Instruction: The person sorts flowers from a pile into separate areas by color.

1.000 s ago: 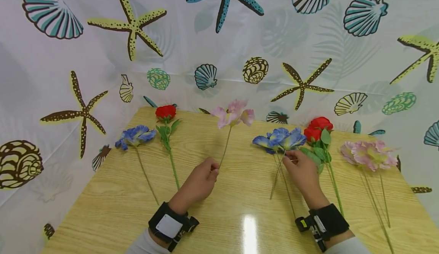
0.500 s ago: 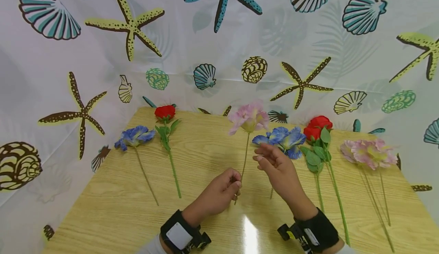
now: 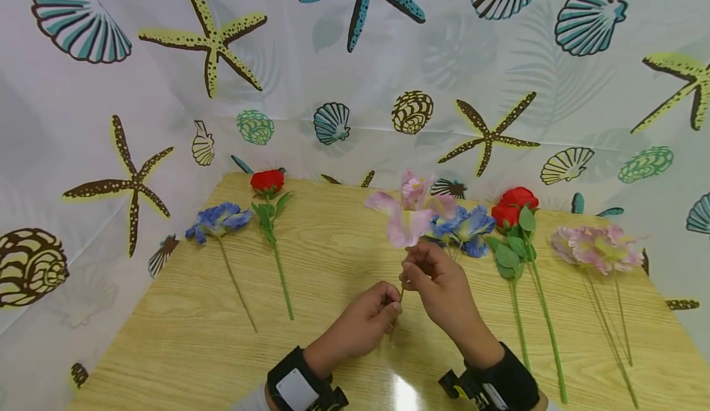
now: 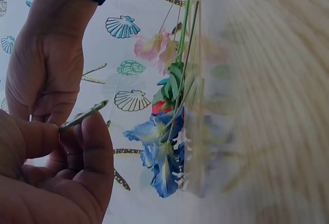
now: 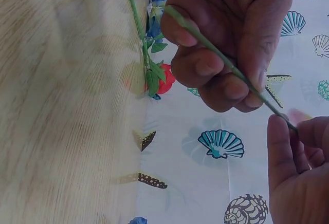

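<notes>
A pink artificial iris [image 3: 407, 220] stands nearly upright above the middle of the table. My left hand [image 3: 366, 318] pinches its thin stem low down, between thumb and fingertips. Just under the bloom, my right hand [image 3: 446, 291] pinches the same stem with thumb and forefinger. The right wrist view shows the green stem [image 5: 216, 52] running slantwise through both hands, its cut end poking out past the left one. Behind the right hand lie blue irises [image 3: 468, 226], partly covered by the pink petals and fingers.
On the wooden table's [image 3: 177, 349] left lie a blue iris [image 3: 219, 220] and a red rose [image 3: 267, 182]. To the right are red roses [image 3: 516, 204] and several pink irises [image 3: 601, 248]. A patterned curtain [image 3: 355, 78] hangs along the back edge.
The right hand has left the blue irises and moved left to pinch the pink iris's stem. The left hand has brought that flower rightward and nearer, and the bloom has turned.
</notes>
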`<state>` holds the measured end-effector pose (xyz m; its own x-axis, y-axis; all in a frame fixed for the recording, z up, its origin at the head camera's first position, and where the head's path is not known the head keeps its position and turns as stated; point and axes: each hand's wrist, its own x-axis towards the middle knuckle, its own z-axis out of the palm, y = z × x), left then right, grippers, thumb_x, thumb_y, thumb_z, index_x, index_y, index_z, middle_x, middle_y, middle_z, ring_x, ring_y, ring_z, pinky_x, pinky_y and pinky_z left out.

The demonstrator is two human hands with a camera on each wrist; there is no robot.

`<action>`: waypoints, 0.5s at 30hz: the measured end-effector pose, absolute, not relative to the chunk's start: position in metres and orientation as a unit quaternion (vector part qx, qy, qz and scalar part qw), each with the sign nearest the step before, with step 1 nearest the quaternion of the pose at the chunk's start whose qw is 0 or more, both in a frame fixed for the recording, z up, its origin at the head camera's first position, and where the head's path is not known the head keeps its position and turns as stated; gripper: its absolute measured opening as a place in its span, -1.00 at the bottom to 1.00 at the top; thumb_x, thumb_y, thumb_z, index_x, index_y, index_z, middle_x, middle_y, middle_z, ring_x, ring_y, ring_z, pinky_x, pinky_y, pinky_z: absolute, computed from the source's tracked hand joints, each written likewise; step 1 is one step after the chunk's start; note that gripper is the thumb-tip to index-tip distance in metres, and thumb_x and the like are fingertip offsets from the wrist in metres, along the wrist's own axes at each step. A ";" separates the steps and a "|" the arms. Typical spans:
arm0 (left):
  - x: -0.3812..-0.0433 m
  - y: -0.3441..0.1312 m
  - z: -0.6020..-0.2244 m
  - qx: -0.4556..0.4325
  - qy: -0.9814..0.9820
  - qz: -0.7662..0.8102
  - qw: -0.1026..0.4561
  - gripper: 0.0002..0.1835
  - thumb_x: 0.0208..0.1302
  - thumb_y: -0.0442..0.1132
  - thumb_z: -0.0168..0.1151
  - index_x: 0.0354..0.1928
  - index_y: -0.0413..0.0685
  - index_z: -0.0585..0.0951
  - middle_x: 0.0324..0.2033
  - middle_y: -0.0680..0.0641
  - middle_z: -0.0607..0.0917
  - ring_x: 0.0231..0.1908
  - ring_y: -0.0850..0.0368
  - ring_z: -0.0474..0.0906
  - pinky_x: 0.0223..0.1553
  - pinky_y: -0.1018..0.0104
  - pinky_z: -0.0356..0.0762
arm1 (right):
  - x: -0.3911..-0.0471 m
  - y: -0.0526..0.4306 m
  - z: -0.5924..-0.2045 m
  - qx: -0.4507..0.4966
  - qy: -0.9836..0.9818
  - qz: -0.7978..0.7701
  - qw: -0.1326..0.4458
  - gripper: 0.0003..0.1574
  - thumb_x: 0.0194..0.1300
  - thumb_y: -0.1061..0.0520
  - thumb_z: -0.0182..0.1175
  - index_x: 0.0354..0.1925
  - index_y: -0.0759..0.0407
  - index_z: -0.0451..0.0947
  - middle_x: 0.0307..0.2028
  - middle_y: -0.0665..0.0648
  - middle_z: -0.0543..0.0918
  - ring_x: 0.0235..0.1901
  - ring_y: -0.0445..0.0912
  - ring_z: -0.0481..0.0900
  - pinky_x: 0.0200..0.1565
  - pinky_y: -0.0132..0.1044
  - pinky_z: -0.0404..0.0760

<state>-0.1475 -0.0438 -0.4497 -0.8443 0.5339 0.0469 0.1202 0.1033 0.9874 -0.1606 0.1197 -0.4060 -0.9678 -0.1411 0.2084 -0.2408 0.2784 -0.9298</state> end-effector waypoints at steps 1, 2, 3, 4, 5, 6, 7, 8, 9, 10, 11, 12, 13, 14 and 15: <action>-0.147 -0.043 -0.450 0.221 0.723 0.633 0.163 -0.89 0.47 -0.28 -0.09 -0.19 -0.20 0.37 -0.45 0.00 0.41 -0.49 0.23 0.39 -0.43 0.45 0.46 | -0.160 0.120 -0.406 0.119 -0.798 0.589 0.043 -0.69 0.37 0.06 0.10 -0.02 0.21 0.45 -0.23 0.24 0.53 -0.28 -0.11 0.63 -0.29 -0.29 0.69; -0.146 -0.042 -0.450 0.219 0.721 0.637 0.162 -0.89 0.46 -0.28 -0.08 -0.19 -0.20 0.37 -0.44 0.01 0.41 -0.48 0.22 0.40 -0.42 0.42 0.48 | -0.160 0.120 -0.405 0.118 -0.797 0.590 0.042 -0.71 0.37 0.06 0.10 -0.05 0.22 0.45 -0.23 0.26 0.53 -0.29 -0.10 0.63 -0.29 -0.30 0.69; -0.146 -0.042 -0.451 0.217 0.720 0.639 0.163 -0.89 0.46 -0.27 -0.08 -0.18 -0.19 0.38 -0.44 0.01 0.42 -0.48 0.21 0.41 -0.41 0.40 0.49 | -0.160 0.121 -0.405 0.117 -0.797 0.591 0.042 -0.72 0.37 0.05 0.10 -0.07 0.23 0.45 -0.23 0.27 0.54 -0.28 -0.10 0.63 -0.30 -0.30 0.69; -0.146 -0.041 -0.451 0.216 0.721 0.638 0.160 -0.88 0.46 -0.26 -0.08 -0.17 -0.17 0.38 -0.42 0.00 0.44 -0.46 0.20 0.42 -0.41 0.38 0.51 | -0.159 0.121 -0.405 0.116 -0.797 0.591 0.042 -0.72 0.37 0.05 0.10 -0.09 0.23 0.45 -0.23 0.29 0.54 -0.28 -0.09 0.63 -0.30 -0.30 0.69; -0.146 -0.042 -0.451 0.214 0.725 0.635 0.157 -0.88 0.46 -0.23 -0.07 -0.15 -0.15 0.40 -0.39 -0.03 0.48 -0.43 0.17 0.46 -0.39 0.36 0.53 | -0.159 0.122 -0.404 0.115 -0.797 0.591 0.041 -0.72 0.37 0.05 0.10 -0.09 0.22 0.44 -0.23 0.30 0.54 -0.28 -0.09 0.63 -0.30 -0.30 0.69; -0.147 -0.042 -0.451 0.214 0.733 0.628 0.152 -0.86 0.45 -0.20 -0.05 -0.12 -0.13 0.41 -0.32 -0.03 0.51 -0.37 0.16 0.50 -0.36 0.34 0.55 | -0.159 0.122 -0.404 0.113 -0.798 0.590 0.040 -0.73 0.37 0.04 0.10 -0.10 0.22 0.44 -0.23 0.31 0.54 -0.28 -0.09 0.63 -0.30 -0.31 0.69; -0.147 -0.043 -0.451 0.213 0.739 0.623 0.147 -0.82 0.45 -0.16 -0.03 -0.07 -0.10 0.42 -0.24 -0.04 0.52 -0.29 0.14 0.52 -0.31 0.32 0.57 | -0.159 0.123 -0.404 0.112 -0.799 0.589 0.039 -0.73 0.37 0.04 0.10 -0.10 0.22 0.44 -0.23 0.32 0.54 -0.28 -0.08 0.63 -0.31 -0.31 0.68; -0.148 -0.045 -0.450 0.213 0.747 0.614 0.141 -0.76 0.43 -0.12 0.00 0.00 -0.09 0.42 -0.14 -0.05 0.52 -0.19 0.11 0.53 -0.23 0.27 0.58 | -0.160 0.124 -0.404 0.110 -0.800 0.588 0.039 -0.72 0.37 0.04 0.10 -0.09 0.21 0.44 -0.22 0.32 0.53 -0.28 -0.09 0.63 -0.31 -0.32 0.68; -0.150 -0.046 -0.449 0.214 0.759 0.601 0.132 -0.69 0.41 -0.07 0.03 0.08 -0.04 0.41 -0.03 -0.05 0.50 -0.08 0.08 0.51 -0.14 0.23 0.57 | -0.160 0.124 -0.403 0.108 -0.802 0.587 0.038 -0.72 0.37 0.04 0.11 -0.07 0.20 0.44 -0.21 0.32 0.54 -0.28 -0.09 0.63 -0.31 -0.33 0.68; -0.151 -0.049 -0.448 0.216 0.773 0.584 0.118 -0.60 0.38 -0.01 0.05 0.17 -0.01 0.39 0.10 -0.07 0.45 0.05 0.04 0.45 -0.05 0.13 0.54 | -0.160 0.125 -0.403 0.107 -0.802 0.586 0.037 -0.71 0.37 0.05 0.11 -0.06 0.20 0.44 -0.20 0.32 0.53 -0.28 -0.09 0.64 -0.31 -0.33 0.68; -0.152 -0.051 -0.447 0.216 0.789 0.565 0.108 -0.49 0.35 0.05 0.08 0.27 0.05 0.34 0.23 -0.09 0.35 0.17 0.00 0.36 0.04 0.04 0.49 | -0.161 0.126 -0.403 0.105 -0.804 0.584 0.037 -0.70 0.37 0.04 0.11 -0.04 0.20 0.44 -0.20 0.30 0.53 -0.28 -0.10 0.63 -0.32 -0.34 0.68; -0.153 -0.054 -0.446 0.217 0.805 0.544 0.097 -0.38 0.32 0.11 0.08 0.35 0.10 0.27 0.34 -0.10 0.21 0.27 -0.05 0.23 0.10 -0.07 0.42 | -0.161 0.128 -0.404 0.103 -0.805 0.582 0.038 -0.68 0.37 0.04 0.11 -0.01 0.19 0.43 -0.20 0.28 0.53 -0.27 -0.11 0.63 -0.31 -0.34 0.68; -0.154 -0.057 -0.446 0.219 0.824 0.517 0.082 -0.29 0.29 0.18 0.08 0.42 0.15 0.19 0.41 -0.13 0.09 0.34 -0.11 0.09 0.17 -0.18 0.31 | -0.161 0.129 -0.404 0.102 -0.806 0.582 0.039 -0.66 0.37 0.04 0.11 0.02 0.18 0.43 -0.19 0.27 0.53 -0.27 -0.11 0.63 -0.32 -0.35 0.68; -0.155 -0.059 -0.446 0.219 0.846 0.482 0.067 -0.22 0.25 0.26 0.06 0.46 0.21 0.13 0.45 -0.14 -0.03 0.39 -0.15 -0.05 0.21 -0.26 0.20 | -0.161 0.130 -0.404 0.100 -0.806 0.582 0.039 -0.64 0.37 0.04 0.11 0.05 0.18 0.42 -0.19 0.24 0.53 -0.27 -0.12 0.63 -0.31 -0.35 0.68; -0.157 -0.061 -0.446 0.217 0.867 0.445 0.055 -0.16 0.22 0.34 0.03 0.47 0.24 0.09 0.47 -0.15 -0.14 0.41 -0.17 -0.18 0.23 -0.32 0.11 | -0.161 0.131 -0.404 0.099 -0.806 0.582 0.039 -0.62 0.37 0.04 0.11 0.07 0.18 0.41 -0.19 0.23 0.52 -0.27 -0.12 0.63 -0.31 -0.34 0.68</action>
<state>-0.1566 -0.0614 -0.4460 -0.8998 0.4253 0.0976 0.3276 0.5106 0.7949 -0.1609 0.1310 -0.4041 -0.9773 -0.1142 0.1784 -0.2054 0.3039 -0.9303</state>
